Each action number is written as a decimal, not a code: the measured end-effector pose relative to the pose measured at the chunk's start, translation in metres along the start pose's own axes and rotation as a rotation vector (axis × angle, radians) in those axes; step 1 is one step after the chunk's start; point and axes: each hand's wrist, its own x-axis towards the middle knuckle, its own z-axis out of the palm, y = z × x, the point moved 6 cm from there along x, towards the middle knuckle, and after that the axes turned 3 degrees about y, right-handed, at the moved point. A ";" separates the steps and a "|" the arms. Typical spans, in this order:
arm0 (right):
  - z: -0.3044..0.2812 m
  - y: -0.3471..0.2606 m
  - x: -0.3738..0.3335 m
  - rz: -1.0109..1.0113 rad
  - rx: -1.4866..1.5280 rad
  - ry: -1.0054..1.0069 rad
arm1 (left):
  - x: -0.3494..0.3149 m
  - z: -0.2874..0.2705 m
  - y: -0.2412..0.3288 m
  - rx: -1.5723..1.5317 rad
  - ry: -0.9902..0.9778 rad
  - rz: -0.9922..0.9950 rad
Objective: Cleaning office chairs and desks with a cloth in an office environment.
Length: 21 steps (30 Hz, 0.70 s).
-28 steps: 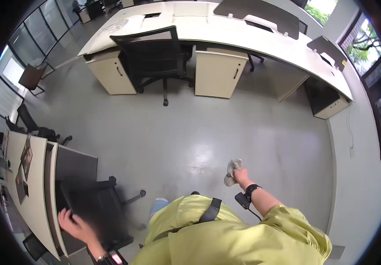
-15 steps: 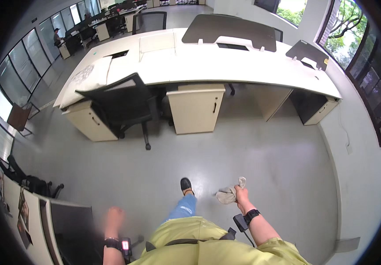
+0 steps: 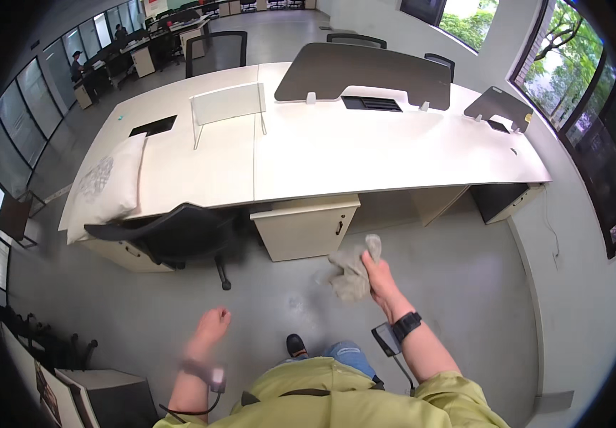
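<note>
A crumpled grey-beige cloth (image 3: pixel 351 277) hangs from my right hand (image 3: pixel 379 277), its fingers closed around the fabric and one end poking up above the thumb. This hand is over the floor, short of the desk's front edge. My left hand (image 3: pixel 214 322) is over the floor on the other side, fingers curled in, with nothing visible in it. Ahead stretches a long white desk (image 3: pixel 322 160). A beige drawer cabinet (image 3: pixel 304 230) stands under its near edge, and a black office chair (image 3: pixel 179 235) is pushed against it.
On the desk are a white cushion (image 3: pixel 112 178), a small white stand (image 3: pixel 228 103) and dark divider panels (image 3: pixel 365 71). A grey cabinet (image 3: pixel 108 392) is at lower left, a windowed wall (image 3: pixel 529 264) to the right. Two people sit far off at left.
I have come closer to the desk. My right hand has moved forward and up with the cloth, which hangs more spread out. My left hand has swung forward and rightward.
</note>
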 end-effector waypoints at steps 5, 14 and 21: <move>0.033 -0.123 0.079 -0.223 0.070 -0.167 | 0.054 -0.016 0.070 -0.038 0.004 0.142; -0.026 -0.126 0.280 -0.601 -0.966 0.249 | 0.146 -0.039 0.172 -0.106 0.216 0.246; 0.066 -0.086 0.283 -0.936 -1.416 -0.210 | 0.263 -0.038 0.221 -0.066 0.639 0.344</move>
